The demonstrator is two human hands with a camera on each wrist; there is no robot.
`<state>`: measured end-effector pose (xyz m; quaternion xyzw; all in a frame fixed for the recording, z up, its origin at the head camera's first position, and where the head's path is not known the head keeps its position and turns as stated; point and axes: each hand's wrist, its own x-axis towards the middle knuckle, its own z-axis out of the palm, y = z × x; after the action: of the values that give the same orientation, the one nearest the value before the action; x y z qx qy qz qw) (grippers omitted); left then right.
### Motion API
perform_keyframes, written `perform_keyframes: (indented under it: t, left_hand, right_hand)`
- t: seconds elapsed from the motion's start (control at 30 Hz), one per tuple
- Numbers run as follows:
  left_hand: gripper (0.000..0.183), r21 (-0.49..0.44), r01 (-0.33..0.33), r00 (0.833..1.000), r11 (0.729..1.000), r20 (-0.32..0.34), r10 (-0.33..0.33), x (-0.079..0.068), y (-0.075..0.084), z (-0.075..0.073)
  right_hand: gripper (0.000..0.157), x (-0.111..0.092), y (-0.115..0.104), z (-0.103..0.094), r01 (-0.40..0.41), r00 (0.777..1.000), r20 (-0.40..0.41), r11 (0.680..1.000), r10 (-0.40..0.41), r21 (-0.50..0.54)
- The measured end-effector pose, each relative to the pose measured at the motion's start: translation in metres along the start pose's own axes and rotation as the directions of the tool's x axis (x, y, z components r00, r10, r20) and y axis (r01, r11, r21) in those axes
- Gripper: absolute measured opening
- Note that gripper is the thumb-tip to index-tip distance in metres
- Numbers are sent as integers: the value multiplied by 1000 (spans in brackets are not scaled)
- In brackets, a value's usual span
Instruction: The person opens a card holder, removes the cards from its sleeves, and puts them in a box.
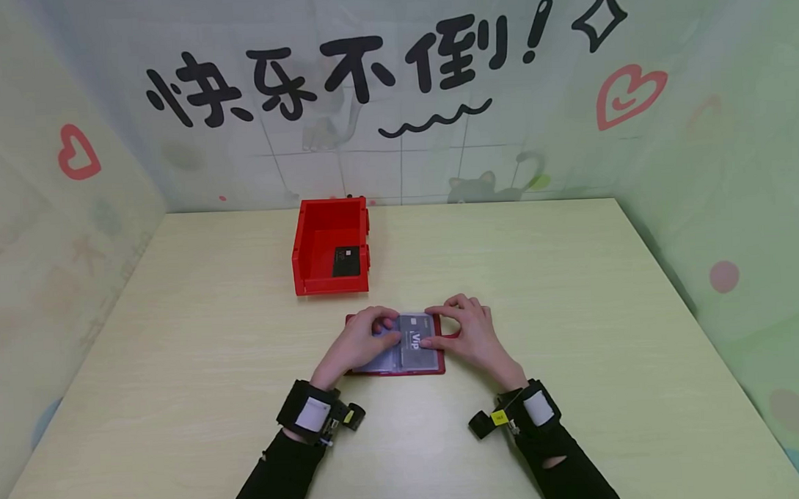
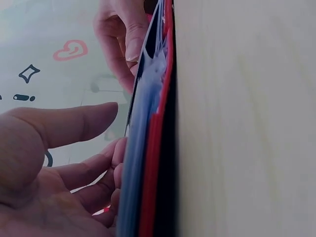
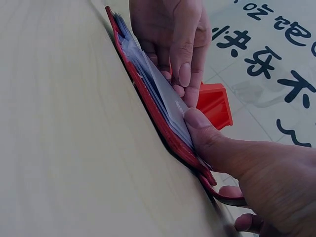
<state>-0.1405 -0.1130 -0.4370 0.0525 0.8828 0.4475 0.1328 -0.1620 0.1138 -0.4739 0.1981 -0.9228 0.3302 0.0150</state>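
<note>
A red card holder (image 1: 396, 374) with clear plastic sleeves (image 1: 381, 362) lies spread on the table. On its right side is a grey card (image 1: 414, 358) printed "VIP". My right hand (image 1: 470, 331) grips this card from the right, thumb on its face and index finger at its top edge. In the right wrist view, the fingers below that thumb are beside the holder's red flap (image 3: 231, 201). From the left, my left hand (image 1: 361, 342) reaches over the sleeves. In the left wrist view its thumb (image 2: 94, 121) stands apart, while its fingertips touch the sleeve edges.
Behind the holder, toward the back of the table, stands a red open bin (image 1: 328, 285) with a black card (image 1: 346, 261) inside. Printed cloth walls (image 1: 396, 161) enclose the table (image 1: 178, 345) at the back and both sides.
</note>
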Motion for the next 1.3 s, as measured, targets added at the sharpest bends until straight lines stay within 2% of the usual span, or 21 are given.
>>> perform_keyframes:
  t: [0.23,0.53,0.93,1.1,1.3]
  left_hand:
    - [33,-19,5,999,1000,-44,-6,0,3,3]
    - [34,-33,5,998,999,-60,-7,1,3,6]
    - [35,-34,36,999,999,-13,-37,0,2,3]
    - [40,-34,24,1000,999,12,-23,0,2,1]
    - [47,-28,20,1000,999,10,-20,0,1,2]
  right_hand:
    - [54,0,-1,-1,0,1000,8,1000,0,1]
    - [56,0,-3,-2,-3,1000,30,1000,4,-5]
    - [56,-1,-3,-2,7,999,35,1000,-7,2]
    - [56,-1,-3,-2,11,999,33,1000,-11,1]
    - [56,-1,-1,-1,10,999,36,1000,-10,-3]
